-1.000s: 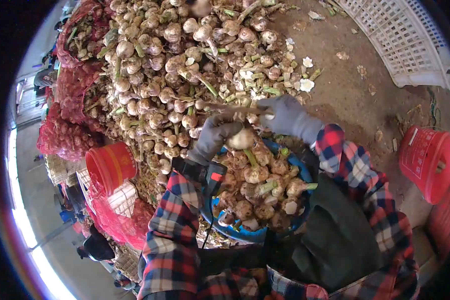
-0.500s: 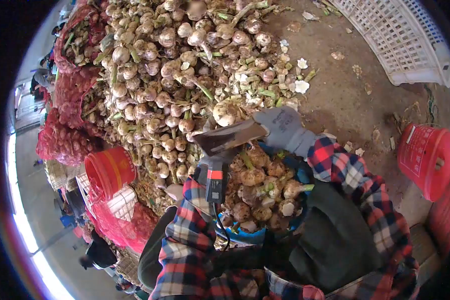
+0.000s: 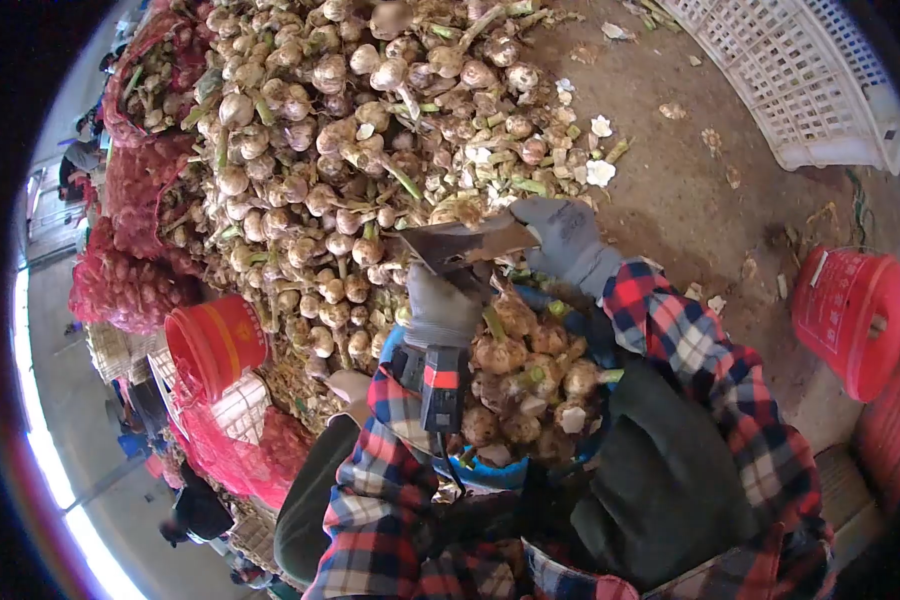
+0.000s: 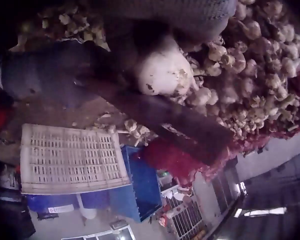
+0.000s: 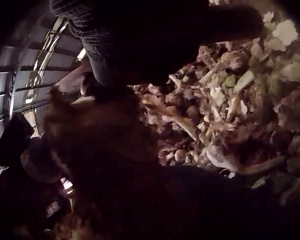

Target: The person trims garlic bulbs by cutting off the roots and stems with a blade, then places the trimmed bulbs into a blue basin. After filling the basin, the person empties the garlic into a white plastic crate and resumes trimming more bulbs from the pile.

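Note:
My gloved right hand (image 3: 567, 240) grips a broad-bladed knife (image 3: 475, 245), its dark flat blade pointing left above the near edge of the garlic pile. My gloved left hand (image 3: 442, 308) is just below the blade, its fingertips partly covered by it. In the left wrist view, a pale garlic bulb (image 4: 165, 72) lies against the left glove's fingers (image 4: 195, 17), held close beside the blade (image 4: 190, 127). Between my knees stands a blue tub (image 3: 505, 475) with several trimmed garlic bulbs (image 3: 500, 355) in it. The right wrist view is mostly dark.
A large heap of garlic (image 3: 310, 160) spreads ahead and left, with cut stems and peelings by it. Red mesh sacks (image 3: 130, 275) and a red bucket (image 3: 215, 345) are at left. At right are a white crate (image 3: 800, 90) and another red bucket (image 3: 850, 320).
The knife, seen nearly edge-on at first, has turned to show its flat blade. My left hand has moved from above the tub's garlic to beneath the blade and come back into sight.

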Demonstrator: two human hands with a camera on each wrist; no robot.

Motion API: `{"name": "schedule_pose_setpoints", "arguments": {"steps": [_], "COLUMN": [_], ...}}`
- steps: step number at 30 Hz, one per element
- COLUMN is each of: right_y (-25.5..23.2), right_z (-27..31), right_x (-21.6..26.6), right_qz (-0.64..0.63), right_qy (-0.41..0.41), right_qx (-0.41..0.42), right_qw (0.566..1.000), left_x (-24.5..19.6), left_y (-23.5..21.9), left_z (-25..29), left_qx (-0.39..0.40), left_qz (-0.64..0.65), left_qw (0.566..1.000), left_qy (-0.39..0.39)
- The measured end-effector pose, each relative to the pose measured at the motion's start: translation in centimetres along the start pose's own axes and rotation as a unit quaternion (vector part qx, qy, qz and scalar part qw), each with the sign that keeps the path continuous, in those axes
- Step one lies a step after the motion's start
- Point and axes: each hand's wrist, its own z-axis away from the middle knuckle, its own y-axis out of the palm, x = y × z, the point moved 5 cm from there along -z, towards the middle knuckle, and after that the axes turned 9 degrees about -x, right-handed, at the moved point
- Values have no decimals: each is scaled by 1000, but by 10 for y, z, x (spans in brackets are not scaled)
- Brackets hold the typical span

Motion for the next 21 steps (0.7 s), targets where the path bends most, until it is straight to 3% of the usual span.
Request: {"name": "schedule_pose_setpoints", "arguments": {"steps": [2,3,4,5,6,7,8,9,10,12,13,15,16,18,19,21], "right_y": [4,33,20,6,-2,-9,-12,-10,-6,-3,-1,9,15,20,8,1], "right_z": [0,9,20,34,38,52,58,52,48,49,50,48,48,49,40,38], "right_x": [-12,-63,-87,-107,-114,-111,-106,-105,-103,-90,-90,-97,-98,-100,-86,-89], "right_qz": [-3,79,74,66,87,105,103,87,71,96,104,63,66,95,73,59], "right_qy": [57,290,358,422,413,418,418,394,372,333,339,372,368,363,381,398], "right_qx": [51,178,179,182,140,94,88,109,138,149,153,177,175,179,220,219], "right_qw": [997,937,913,886,896,898,898,909,915,926,923,909,911,910,895,889], "left_x": [-28,-39,-52,-73,-77,-71,-70,-68,-65,-53,-4,17,34,47,61,66], "left_y": [1,-7,-16,-17,-23,-38,-32,-26,-31,-49,-80,-103,-106,-95,-96,-95], "left_z": [-1,0,-1,-1,-2,-1,2,7,-3,-36,-61,-114,-135,-169,-178,-175], "left_qx": [-18,-69,-118,-67,-9,-15,244,463,459,326,128,-1,-70,20,10,30], "left_qz": [50,117,182,468,431,427,197,-65,-69,-164,75,81,113,142,130,114], "left_qw": [998,989,970,852,868,870,939,884,886,927,938,939,912,935,932,933], "left_qy": [-18,-67,-112,-226,-246,-246,-139,-3,4,-88,-312,-336,-389,-325,-337,-339]}}
